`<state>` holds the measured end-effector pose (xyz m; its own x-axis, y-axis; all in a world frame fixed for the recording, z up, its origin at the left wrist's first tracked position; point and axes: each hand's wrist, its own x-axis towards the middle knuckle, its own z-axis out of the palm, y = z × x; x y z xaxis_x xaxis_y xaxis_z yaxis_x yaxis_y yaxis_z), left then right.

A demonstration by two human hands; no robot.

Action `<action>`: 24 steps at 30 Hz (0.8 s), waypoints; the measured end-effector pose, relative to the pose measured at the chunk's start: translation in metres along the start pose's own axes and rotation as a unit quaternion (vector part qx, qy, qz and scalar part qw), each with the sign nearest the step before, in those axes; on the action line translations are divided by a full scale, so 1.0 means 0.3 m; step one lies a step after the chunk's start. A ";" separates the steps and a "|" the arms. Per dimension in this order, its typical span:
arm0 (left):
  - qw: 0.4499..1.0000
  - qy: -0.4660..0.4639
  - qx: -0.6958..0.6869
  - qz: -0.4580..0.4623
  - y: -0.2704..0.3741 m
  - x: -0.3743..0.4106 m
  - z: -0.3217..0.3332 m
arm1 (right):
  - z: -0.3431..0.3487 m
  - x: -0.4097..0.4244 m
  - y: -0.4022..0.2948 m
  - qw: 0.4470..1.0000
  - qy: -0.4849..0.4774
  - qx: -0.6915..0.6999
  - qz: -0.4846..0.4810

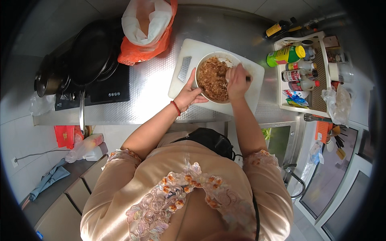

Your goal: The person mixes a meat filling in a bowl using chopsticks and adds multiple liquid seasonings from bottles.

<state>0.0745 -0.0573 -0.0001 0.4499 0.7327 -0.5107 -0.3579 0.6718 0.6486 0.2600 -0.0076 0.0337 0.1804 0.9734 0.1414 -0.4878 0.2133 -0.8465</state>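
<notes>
A round white bowl (197, 67) holds a brown, minced-looking mixture (213, 79). It rests on a white plastic cutting board (184, 87). My left hand (188, 95), with a red bead bracelet at the wrist, grips the bowl's left rim, thumb on top and fingers spread below. Over the right side of the bowl is my right hand (238, 80), blurred and closed around a utensil whose dark handle end (248, 78) pokes out past the fist. The utensil's working end is hidden by the hand and the mixture, so its kind cannot be told.
Left of the board, a red plastic bag (144, 51) with a white liner stands near a black frying pan (90, 54) on the cooktop (116, 87). At right, a white rack (282, 90) holds several bottles. A sink (289, 144) lies at my right.
</notes>
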 end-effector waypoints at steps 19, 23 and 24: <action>1.000 -0.008 -0.009 0.019 -0.021 -0.005 -0.012 | -0.018 -0.049 -0.032 0.996 -0.069 -0.052 0.032; 1.000 -0.014 0.013 -0.006 -0.003 -0.001 -0.014 | -0.059 0.146 -0.051 0.994 -0.029 -0.104 -0.007; 1.000 -0.012 0.019 -0.002 -0.001 0.003 -0.009 | -0.022 0.137 -0.033 0.995 -0.024 -0.097 -0.023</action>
<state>0.0728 -0.0565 -0.0025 0.4704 0.7264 -0.5011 -0.3242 0.6704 0.6674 0.2779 0.0298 0.0446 0.1561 0.9669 0.2021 -0.3052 0.2418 -0.9211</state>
